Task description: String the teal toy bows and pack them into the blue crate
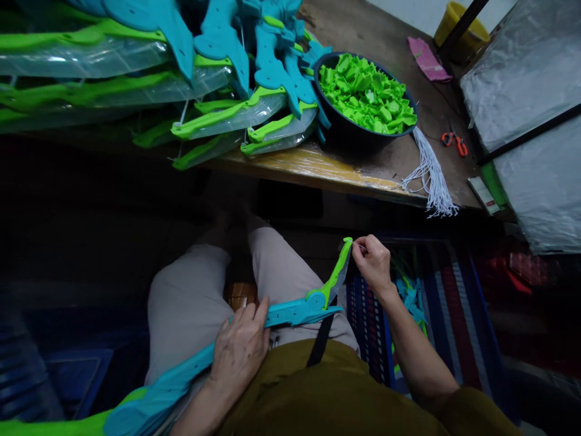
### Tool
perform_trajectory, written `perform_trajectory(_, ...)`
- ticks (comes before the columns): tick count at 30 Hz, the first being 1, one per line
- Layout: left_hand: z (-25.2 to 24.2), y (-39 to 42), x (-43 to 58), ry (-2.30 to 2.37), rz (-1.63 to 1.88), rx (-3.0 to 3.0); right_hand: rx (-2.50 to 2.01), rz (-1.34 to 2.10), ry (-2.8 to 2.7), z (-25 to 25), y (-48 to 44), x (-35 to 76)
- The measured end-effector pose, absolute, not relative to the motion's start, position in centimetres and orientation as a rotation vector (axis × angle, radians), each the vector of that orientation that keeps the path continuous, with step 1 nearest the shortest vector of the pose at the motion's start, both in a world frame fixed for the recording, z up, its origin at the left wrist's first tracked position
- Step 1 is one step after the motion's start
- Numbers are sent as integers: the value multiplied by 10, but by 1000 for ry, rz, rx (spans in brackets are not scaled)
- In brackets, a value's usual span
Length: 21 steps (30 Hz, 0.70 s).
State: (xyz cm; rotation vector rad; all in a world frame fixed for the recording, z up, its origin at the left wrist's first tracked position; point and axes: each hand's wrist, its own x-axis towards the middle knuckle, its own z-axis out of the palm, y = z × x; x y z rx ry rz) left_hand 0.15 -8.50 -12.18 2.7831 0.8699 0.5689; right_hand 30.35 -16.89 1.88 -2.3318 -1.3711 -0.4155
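A long blue and green plastic toy (295, 310) lies across my lap. My left hand (239, 348) is wrapped round its blue middle part and holds it against my thigh. A green arm with a clear plastic sleeve rises from it to the right. My right hand (373, 261) pinches the tip of that green arm (347, 243), with something thin and white between the fingers that I cannot make out.
A pile of the same blue and green toys in clear bags (218, 91) covers the wooden table (318, 166). A dark bowl (349, 130) of small green parts stands beside it, with white ties (431, 175), orange scissors (455, 142) and a blue crate (436, 303) at my right.
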Motion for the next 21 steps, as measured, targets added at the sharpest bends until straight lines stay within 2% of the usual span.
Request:
perform_trajectory(9, -123, -87, 2, 896, 530, 2765, -2595, -536, -1577, 19, -157, 301)
perform_trajectory(13, -111, -86, 16, 925, 316, 2643, -2806, -450, -1689, 18, -148, 313)
perform_trajectory(16, -92, -89, 26, 842, 160, 2486, -2801, -410, -1735, 19, -161, 333)
perform_trajectory(18, -87, -89, 27, 741, 206, 2376, -2642, -433, -1733, 18, -175, 356)
perform_trajectory(21, -99, -81, 10, 715, 557, 2276, -2367, -198, -1793, 6, -191, 402)
